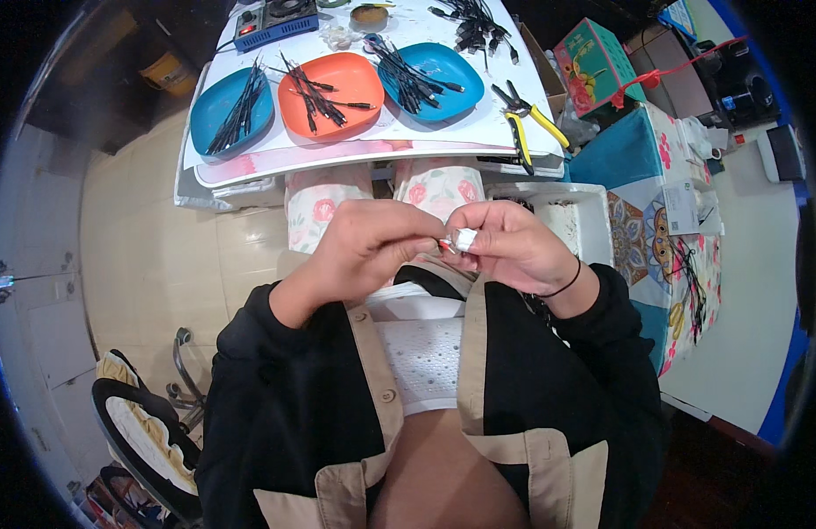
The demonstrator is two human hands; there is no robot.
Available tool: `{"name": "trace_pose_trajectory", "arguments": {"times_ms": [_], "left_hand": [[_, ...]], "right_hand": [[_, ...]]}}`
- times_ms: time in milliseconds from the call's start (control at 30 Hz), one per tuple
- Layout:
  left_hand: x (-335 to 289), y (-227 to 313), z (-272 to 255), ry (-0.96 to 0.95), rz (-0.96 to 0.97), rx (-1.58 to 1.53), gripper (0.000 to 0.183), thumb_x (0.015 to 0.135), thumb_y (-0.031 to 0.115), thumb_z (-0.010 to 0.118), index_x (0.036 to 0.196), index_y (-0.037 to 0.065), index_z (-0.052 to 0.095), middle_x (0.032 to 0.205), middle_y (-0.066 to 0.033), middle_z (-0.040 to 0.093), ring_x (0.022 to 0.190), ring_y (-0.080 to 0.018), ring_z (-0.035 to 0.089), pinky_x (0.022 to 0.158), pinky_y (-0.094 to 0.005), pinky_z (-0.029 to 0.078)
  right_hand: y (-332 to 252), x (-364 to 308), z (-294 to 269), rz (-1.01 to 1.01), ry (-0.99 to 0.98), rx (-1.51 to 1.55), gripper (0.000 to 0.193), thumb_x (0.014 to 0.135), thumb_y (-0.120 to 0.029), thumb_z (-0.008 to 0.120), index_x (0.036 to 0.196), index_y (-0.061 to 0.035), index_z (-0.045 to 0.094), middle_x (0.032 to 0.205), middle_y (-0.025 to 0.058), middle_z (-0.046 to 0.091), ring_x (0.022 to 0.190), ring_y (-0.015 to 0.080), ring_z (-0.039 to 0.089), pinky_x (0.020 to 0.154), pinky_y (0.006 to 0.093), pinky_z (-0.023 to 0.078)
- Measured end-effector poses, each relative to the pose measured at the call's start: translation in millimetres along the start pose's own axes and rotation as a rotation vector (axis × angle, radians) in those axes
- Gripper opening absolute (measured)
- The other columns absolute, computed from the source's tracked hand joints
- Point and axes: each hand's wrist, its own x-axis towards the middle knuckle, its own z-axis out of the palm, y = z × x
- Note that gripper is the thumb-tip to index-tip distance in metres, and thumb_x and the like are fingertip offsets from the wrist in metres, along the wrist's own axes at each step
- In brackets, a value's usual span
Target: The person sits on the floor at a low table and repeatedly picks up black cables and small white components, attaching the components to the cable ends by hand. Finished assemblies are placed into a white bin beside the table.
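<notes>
Above my lap, my left hand [372, 242] and my right hand [518, 247] meet fingertip to fingertip. Thumb and forefinger of the left pinch a small thin piece with a red part [446, 243], perhaps a wire end; its kind is too small to tell. The fingers of my right hand close at the same spot. At that thumb's tip is a white patch [465, 239], and I cannot tell whether it is a wrap on the thumb or a separate piece. Beyond the hands, short black cables lie in a blue tray [199, 132], an orange tray [342, 75] and another blue tray [461, 75].
Yellow-handled wire strippers [529, 123] overhang the white table's [337, 152] front edge. At its back are a blue device [275, 25] and a heap of black cables [478, 26]. A white foam box [593, 198] stands right of my knees, a chair [152, 423] at lower left.
</notes>
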Motion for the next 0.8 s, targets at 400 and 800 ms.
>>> {"name": "trace_pose_trajectory", "arguments": {"times_ms": [400, 800], "left_hand": [[-14, -3, 18, 0.032, -0.429, -1.354, 0.01, 0.088, 0.002, 0.06, 0.097, -0.003, 0.061, 0.078, -0.0057, 0.059, 0.059, -0.0074, 0.048, 0.053, -0.0196, 0.038], [-10, 6, 4, -0.064, -0.374, -1.043, 0.014, 0.086, 0.002, 0.063, 0.098, -0.005, 0.065, 0.084, -0.0079, 0.066, 0.062, -0.0085, 0.055, 0.056, -0.0219, 0.043]], "right_hand": [[-15, 10, 10, -1.183, 0.02, -1.348, 0.023, 0.071, -0.004, 0.072, 0.093, -0.0077, 0.064, 0.092, 0.0083, 0.06, 0.083, 0.026, 0.06, 0.074, 0.0353, 0.047], [-6, 2, 22, -1.09, 0.065, -1.288, 0.021, 0.071, 0.002, 0.067, 0.089, -0.0029, 0.058, 0.09, 0.0109, 0.057, 0.08, 0.0289, 0.056, 0.075, 0.0353, 0.046]]}}
